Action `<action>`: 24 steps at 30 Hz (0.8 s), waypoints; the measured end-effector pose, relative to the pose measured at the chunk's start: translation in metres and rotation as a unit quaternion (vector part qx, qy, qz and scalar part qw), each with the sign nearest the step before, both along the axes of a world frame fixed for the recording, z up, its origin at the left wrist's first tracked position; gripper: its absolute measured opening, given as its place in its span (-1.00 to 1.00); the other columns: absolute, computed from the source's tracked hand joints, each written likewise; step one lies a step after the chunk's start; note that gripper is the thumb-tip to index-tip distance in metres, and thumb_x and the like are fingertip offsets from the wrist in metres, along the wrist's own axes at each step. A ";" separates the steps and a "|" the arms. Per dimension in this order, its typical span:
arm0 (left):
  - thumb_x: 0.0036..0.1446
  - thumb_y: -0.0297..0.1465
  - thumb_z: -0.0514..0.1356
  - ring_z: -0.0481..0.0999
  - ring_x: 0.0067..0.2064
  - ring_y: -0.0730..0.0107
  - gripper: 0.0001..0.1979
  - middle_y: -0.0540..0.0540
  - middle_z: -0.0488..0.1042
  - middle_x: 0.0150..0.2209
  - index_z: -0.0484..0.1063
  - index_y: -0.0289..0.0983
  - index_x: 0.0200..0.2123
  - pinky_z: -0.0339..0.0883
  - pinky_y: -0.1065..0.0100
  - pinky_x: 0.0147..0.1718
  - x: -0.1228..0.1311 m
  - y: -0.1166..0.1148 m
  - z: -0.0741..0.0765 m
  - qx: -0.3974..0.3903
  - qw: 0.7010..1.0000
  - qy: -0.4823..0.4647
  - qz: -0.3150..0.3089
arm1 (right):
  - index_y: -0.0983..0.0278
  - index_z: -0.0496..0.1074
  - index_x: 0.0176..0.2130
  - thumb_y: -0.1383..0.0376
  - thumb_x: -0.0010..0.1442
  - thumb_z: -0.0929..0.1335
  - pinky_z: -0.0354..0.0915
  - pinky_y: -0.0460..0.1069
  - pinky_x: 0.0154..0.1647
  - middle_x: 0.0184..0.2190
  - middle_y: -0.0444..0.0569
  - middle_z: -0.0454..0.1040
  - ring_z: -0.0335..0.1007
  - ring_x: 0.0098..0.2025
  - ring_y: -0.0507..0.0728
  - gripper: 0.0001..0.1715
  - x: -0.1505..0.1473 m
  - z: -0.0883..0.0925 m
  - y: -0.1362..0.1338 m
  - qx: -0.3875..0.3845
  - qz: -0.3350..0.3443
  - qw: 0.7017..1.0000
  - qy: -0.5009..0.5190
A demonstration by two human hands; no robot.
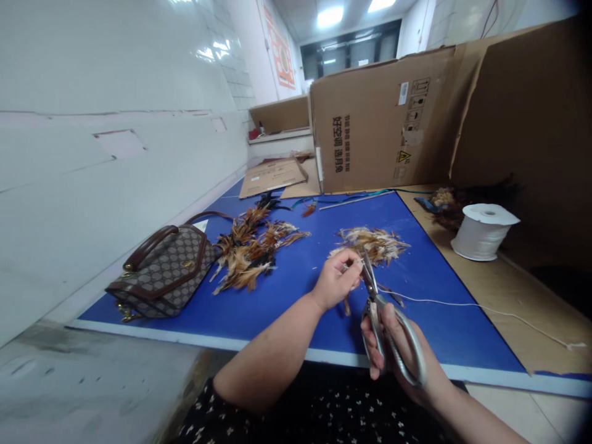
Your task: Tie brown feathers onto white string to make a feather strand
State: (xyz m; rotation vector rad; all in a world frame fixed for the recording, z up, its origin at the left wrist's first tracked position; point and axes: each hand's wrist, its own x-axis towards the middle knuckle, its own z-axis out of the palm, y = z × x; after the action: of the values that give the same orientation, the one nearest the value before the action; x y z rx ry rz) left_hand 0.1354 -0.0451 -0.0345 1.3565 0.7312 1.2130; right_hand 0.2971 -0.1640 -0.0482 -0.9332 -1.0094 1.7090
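Note:
My right hand (402,339) grips a pair of metal scissors (374,296) by the handles, with the blades pointing up and away from me, close to my left fingertips. My left hand (337,277) is closed in a pinch, and a small pale end shows at the fingers by the blades; it may be string or a feather tip. Just beyond lies a pile of tan and white feathers (377,243). A thin white string (444,302) runs from near the scissors to the right over the table. A few dark feathers (393,297) lie beside the blades.
On the blue table (287,308) lie a longer heap of brown and black feathers (247,246) and a patterned handbag (171,271) to the left. A spool of white string (483,231) stands on cardboard at right. A tall cardboard box (383,123) walls the back; flat cardboard (272,176) lies behind.

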 end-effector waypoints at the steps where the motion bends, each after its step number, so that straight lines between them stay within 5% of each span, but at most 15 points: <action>1: 0.25 0.06 0.39 0.29 -0.56 0.55 -0.52 0.13 0.30 -0.56 0.37 -0.22 -0.28 0.19 0.46 -0.53 0.000 0.001 -0.001 0.005 1.000 -0.001 0.003 | 0.30 0.49 -0.21 -0.33 0.42 0.34 0.42 -0.01 -0.59 -0.52 -0.11 0.42 0.36 -0.63 0.05 -0.25 0.000 0.000 0.000 -0.001 -0.001 1.000 0.003; 24: 0.22 0.04 0.40 0.34 -0.54 0.53 -0.53 0.08 0.36 -0.56 0.40 -0.23 -0.31 0.22 0.43 -0.48 0.003 0.002 -0.004 -0.006 1.000 0.023 0.015 | 0.25 0.44 -0.29 -0.45 0.24 0.40 0.36 -0.04 -0.66 -0.57 -0.18 0.34 0.25 -0.67 0.01 -0.18 0.003 0.003 0.004 -0.029 -0.004 0.998 -0.059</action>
State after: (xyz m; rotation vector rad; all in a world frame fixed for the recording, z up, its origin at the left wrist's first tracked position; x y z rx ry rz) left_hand 0.1382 -0.0433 -0.0381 1.3725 0.7914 1.2024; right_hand 0.3003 -0.1597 -0.0457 -1.0854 -1.0361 1.7001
